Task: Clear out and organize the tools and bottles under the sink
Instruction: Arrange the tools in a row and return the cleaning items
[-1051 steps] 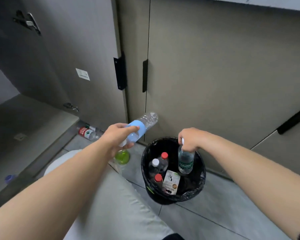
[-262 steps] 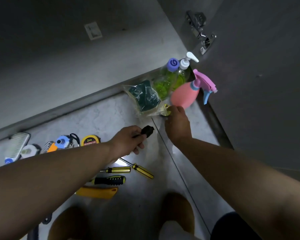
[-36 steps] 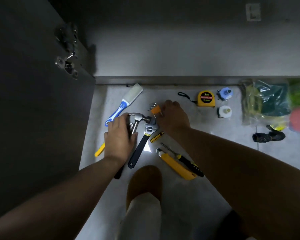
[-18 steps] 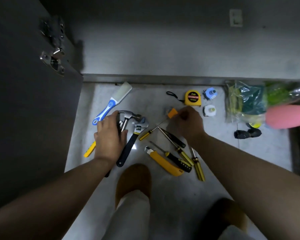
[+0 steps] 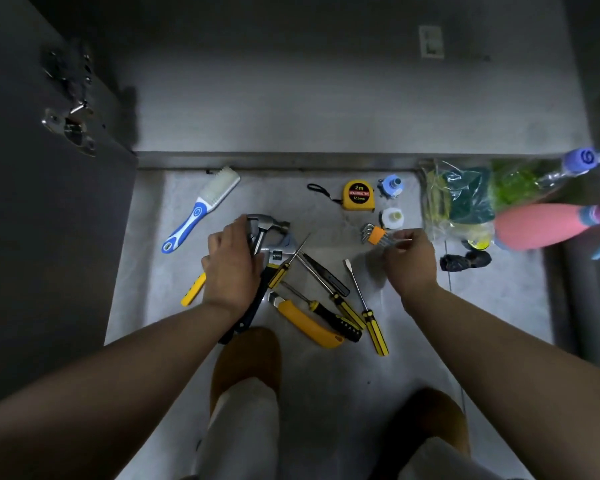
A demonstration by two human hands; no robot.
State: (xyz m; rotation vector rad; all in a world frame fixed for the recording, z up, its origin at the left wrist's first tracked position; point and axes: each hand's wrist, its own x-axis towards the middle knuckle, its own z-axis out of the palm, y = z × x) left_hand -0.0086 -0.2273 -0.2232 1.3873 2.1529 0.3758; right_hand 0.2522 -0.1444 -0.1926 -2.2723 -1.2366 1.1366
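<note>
The right hand [image 5: 411,261] pinches the hex keys [image 5: 374,233] at the tape's [image 5: 358,195] five o'clock, likely sorting small tools there, while the left hand [image 5: 234,263] closes on the hammer [image 5: 269,225] over the floor [image 5: 326,375], steadying the pile.

Both forearms are showing bare, no sleeves, watch or rings. Person is wearing light grey trousers [image 5: 243,431] and tan-brown slippers [image 5: 246,358], one on each foot. Hands are gloveless.
</note>
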